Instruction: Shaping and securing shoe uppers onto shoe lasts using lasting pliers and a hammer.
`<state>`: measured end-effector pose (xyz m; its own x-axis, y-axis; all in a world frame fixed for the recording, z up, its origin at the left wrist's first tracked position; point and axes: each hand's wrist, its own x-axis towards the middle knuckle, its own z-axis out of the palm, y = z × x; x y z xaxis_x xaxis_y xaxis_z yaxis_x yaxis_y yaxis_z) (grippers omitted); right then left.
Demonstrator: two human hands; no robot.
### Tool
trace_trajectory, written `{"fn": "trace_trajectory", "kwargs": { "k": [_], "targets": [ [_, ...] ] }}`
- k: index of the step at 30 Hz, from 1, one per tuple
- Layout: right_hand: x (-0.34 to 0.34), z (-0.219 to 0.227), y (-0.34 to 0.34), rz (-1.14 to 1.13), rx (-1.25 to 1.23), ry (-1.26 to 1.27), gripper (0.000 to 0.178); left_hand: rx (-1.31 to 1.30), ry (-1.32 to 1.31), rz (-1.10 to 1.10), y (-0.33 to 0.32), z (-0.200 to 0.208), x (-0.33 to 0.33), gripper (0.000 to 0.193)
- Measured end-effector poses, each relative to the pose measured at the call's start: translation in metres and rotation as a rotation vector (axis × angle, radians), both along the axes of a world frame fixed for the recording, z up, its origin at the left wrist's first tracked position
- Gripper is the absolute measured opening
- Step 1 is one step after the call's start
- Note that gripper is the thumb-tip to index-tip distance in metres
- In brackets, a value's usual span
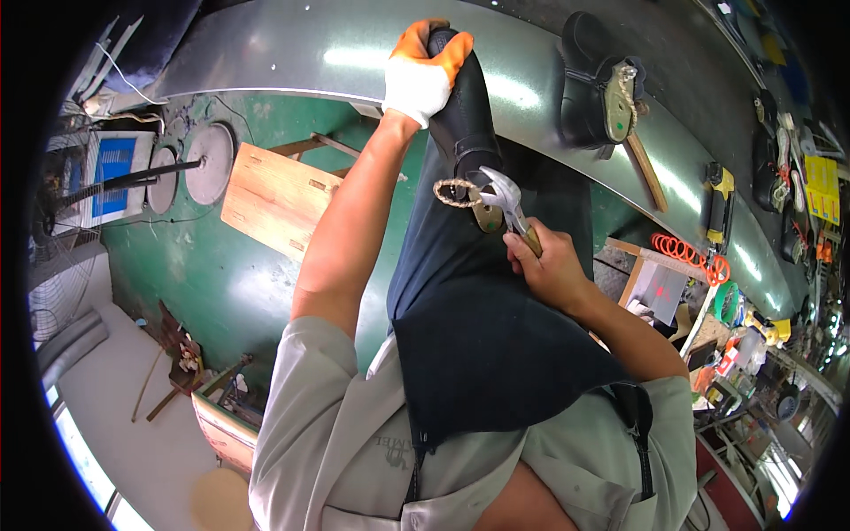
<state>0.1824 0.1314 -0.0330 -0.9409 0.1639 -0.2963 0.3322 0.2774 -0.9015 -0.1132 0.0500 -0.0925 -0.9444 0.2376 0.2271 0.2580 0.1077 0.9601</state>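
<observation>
My left hand (419, 81), in a white glove with orange fingers, is wrapped round the toe end of a black boot (465, 119). The boot lies lengthwise over my lap, its toe pointing away from me. Tan fleecy lining (455, 192) shows at its opening, beside an olive shoe last (487, 218) with a green spot. My bare right hand (553, 265) is closed round the handle of a steel-headed hammer (505, 193). The hammer's head is at the boot opening, over part of the last; whether it touches cannot be made out. A dark apron (505, 354) covers my lap.
A shiny metal bench (292, 53) curves across the front. On it stand another black boot (580, 97) with a last inside, a wooden-handled hammer (648, 173) and a yellow-black tool (719, 199). A wooden stool (274, 199) is at left; an orange coiled hose (677, 250) hangs at right.
</observation>
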Motion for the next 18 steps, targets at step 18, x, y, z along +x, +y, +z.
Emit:
{"fn": "trace_trajectory", "kwargs": {
  "k": [18],
  "targets": [
    [0.050,0.015,0.258,-0.354,1.345,-0.295,0.032,-0.097,0.047,0.054,0.003,0.061,0.039,0.048]
  ]
}}
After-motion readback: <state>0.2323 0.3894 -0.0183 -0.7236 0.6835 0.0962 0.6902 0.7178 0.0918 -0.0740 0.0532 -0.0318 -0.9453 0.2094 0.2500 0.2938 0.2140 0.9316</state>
